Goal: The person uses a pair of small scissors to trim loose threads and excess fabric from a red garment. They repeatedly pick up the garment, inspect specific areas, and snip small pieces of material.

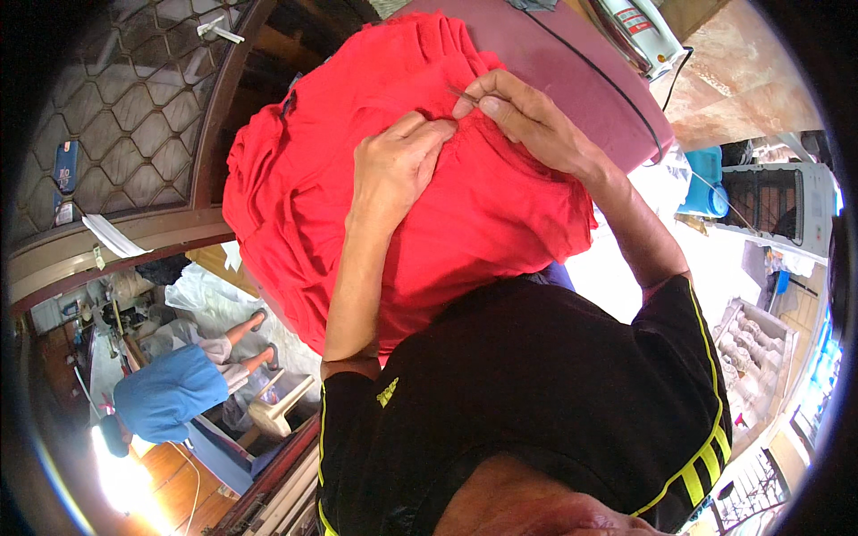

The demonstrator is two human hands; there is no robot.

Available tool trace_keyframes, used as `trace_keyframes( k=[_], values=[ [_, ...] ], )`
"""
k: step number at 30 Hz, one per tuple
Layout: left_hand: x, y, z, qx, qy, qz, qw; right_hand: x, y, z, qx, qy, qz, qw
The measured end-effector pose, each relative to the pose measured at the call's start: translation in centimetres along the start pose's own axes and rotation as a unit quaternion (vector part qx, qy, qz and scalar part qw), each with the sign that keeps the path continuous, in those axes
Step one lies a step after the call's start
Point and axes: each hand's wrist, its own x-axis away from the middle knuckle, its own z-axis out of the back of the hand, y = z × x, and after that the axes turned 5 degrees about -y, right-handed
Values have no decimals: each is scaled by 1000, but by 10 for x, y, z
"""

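Note:
A large red cloth [313, 179], folded and bunched, spreads over the mauve padded surface and hangs toward my body. My left hand [400, 165] is closed, its fingertips pinching the cloth near its upper middle. Just to the right, my right hand [527, 116] holds a small, thin, dark pointed tool [463, 96] between thumb and fingers; its exact kind is too small to make out. Both hands' fingertips nearly meet over one spot of the cloth.
The mauve padded surface [545, 62] carries a dark cord and, at its far right, a white and red iron [633, 31]. A blue plastic container [706, 183] stands at the right. Left are a lattice gate [125, 98], another person in blue [170, 393] and a wooden stool [277, 411].

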Motion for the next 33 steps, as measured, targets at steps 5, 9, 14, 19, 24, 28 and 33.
trace_keyframes(
  k=[5,9,14,19,24,28,33],
  values=[
    [10,-2,-7,40,64,9,997,4,9,10,120,-49,104,986],
    [15,3,-10,84,85,72,990,3,-3,9,219,-72,103,968],
    [20,9,-6,175,78,168,967,-5,-13,6,224,-109,85,965],
    [23,24,1,135,149,104,974,-6,3,5,102,-58,62,991],
    [20,27,-16,70,119,63,988,-5,-2,4,46,-63,22,997],
    [18,15,-26,45,134,38,989,-2,-2,3,33,-49,2,998],
    [16,12,-29,163,162,112,967,-1,5,2,25,-35,44,998]
  ],
)
